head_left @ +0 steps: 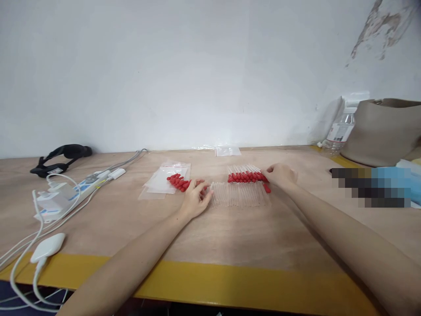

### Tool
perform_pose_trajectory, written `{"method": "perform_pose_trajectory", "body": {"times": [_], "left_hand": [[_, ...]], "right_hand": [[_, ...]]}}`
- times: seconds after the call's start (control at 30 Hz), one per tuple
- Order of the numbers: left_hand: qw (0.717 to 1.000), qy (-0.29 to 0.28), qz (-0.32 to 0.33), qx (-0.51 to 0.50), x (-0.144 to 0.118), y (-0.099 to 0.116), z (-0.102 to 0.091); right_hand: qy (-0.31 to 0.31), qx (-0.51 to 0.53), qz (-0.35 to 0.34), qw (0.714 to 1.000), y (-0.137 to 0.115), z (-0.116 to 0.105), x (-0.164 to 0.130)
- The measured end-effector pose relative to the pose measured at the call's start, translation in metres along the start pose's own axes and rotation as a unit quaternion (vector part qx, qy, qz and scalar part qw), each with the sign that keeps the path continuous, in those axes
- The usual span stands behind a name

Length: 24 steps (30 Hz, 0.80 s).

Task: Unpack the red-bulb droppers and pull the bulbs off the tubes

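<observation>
Head view: droppers (pixel 245 186) are being lined up, the left hand (pixel 196 198) and right hand (pixel 279 174) loosely curled at the row's ends, and careful squaring seems needed.

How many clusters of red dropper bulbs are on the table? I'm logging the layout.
2. One loose pile of red bulbs lies just left of the left hand; a row of red bulbs sits beside the right hand. The hands may hide more.

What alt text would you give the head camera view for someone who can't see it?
Two bare hands rest on a wooden table at a row of clear glass droppers with red bulbs: the left hand at the row's left end, the right hand at its right end. Clear plastic bags and a power strip lie to the left.
</observation>
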State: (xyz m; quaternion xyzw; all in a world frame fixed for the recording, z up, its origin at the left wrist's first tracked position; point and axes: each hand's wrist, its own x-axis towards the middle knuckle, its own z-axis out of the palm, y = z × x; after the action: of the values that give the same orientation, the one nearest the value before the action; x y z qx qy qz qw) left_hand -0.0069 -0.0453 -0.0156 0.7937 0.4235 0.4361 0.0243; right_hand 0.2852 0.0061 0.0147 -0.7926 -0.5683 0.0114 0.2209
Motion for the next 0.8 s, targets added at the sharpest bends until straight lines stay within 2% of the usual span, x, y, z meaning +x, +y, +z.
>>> {"method": "perform_pose_trajectory", "body": {"times": [0.17, 0.27, 0.33, 0.4, 0.5, 0.63, 0.7, 0.8], "left_hand": [[0.999, 0.030, -0.025, -0.018, 0.001, -0.001, -0.001], [0.998, 0.039, -0.031, -0.026, 0.002, -0.004, -0.001], [0.999, 0.049, -0.021, -0.012, 0.003, -0.005, -0.002], [0.998, 0.063, 0.005, 0.022, 0.003, -0.004, -0.003], [0.993, 0.067, 0.055, 0.079, 0.003, 0.003, -0.005], [0.983, 0.022, 0.140, 0.117, 0.001, 0.021, -0.003], [0.974, -0.008, 0.186, 0.129, -0.001, 0.027, 0.000], [0.961, -0.041, 0.236, 0.139, -0.004, 0.026, 0.007]], "right_hand": [[0.010, -0.005, 0.018, 1.000, -0.008, -0.002, -0.001], [0.024, 0.036, 0.036, 0.998, -0.008, -0.011, -0.001], [0.027, 0.084, 0.023, 0.996, -0.007, -0.018, -0.004], [0.027, 0.140, -0.040, 0.989, -0.005, -0.022, -0.013], [0.034, 0.183, -0.181, 0.966, -0.003, -0.019, -0.041], [0.064, 0.198, -0.337, 0.918, -0.007, -0.002, -0.087], [0.055, 0.210, -0.381, 0.899, -0.011, 0.006, -0.103], [0.041, 0.235, -0.399, 0.885, -0.017, 0.011, -0.115]]}}
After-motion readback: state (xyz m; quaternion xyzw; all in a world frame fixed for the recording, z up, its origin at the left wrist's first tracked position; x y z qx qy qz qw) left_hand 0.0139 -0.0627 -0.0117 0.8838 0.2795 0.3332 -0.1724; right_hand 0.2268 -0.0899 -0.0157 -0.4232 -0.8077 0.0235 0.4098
